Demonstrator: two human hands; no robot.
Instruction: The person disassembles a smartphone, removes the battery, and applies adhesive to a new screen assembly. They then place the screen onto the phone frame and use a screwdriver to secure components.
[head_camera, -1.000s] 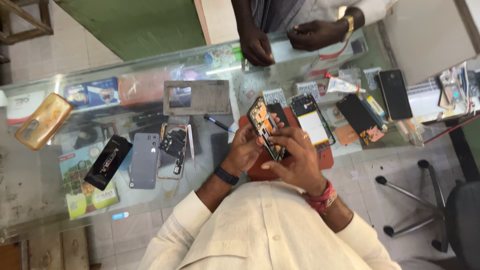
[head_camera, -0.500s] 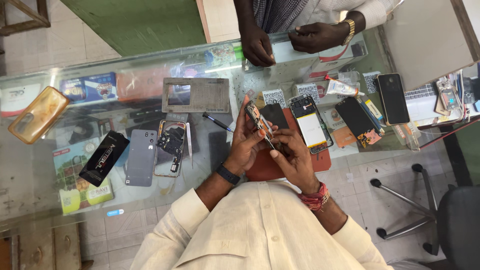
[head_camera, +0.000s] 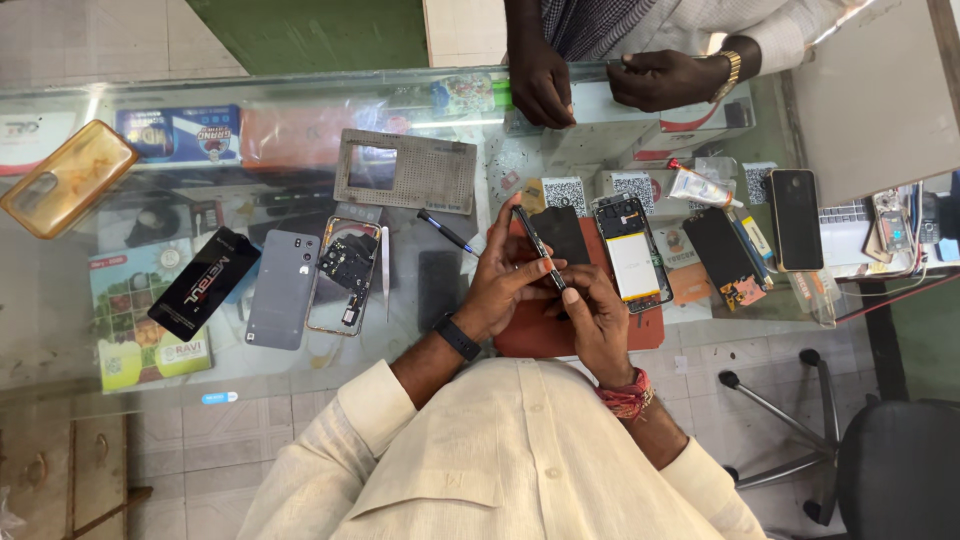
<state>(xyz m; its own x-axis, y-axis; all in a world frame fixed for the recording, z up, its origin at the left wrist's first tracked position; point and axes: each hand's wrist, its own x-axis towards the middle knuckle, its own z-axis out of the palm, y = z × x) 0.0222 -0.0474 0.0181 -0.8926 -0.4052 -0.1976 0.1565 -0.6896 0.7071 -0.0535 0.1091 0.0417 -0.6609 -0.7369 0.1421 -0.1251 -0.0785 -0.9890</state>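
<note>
Both hands meet over the near middle of the glass desk, gripping a thin dark phone part that stands edge-on to the camera. The left hand, with a dark band on its wrist, closes its fingers around the part's left side and far end. The right hand, with a red thread at its wrist, pinches the near end from the right, fingers curled shut on it. The part is held just above a reddish-brown mat that lies on the desk.

On the mat, just right of the hands, lies an opened phone showing a pale battery. Further right sit a dark screen panel and a black phone. To the left lie a blue-tipped pen, a bare phone frame with a dark board in it, a grey back cover and a black box. A yellow case rests at the far left. On the far side, another person's two hands rest on the desk edge.
</note>
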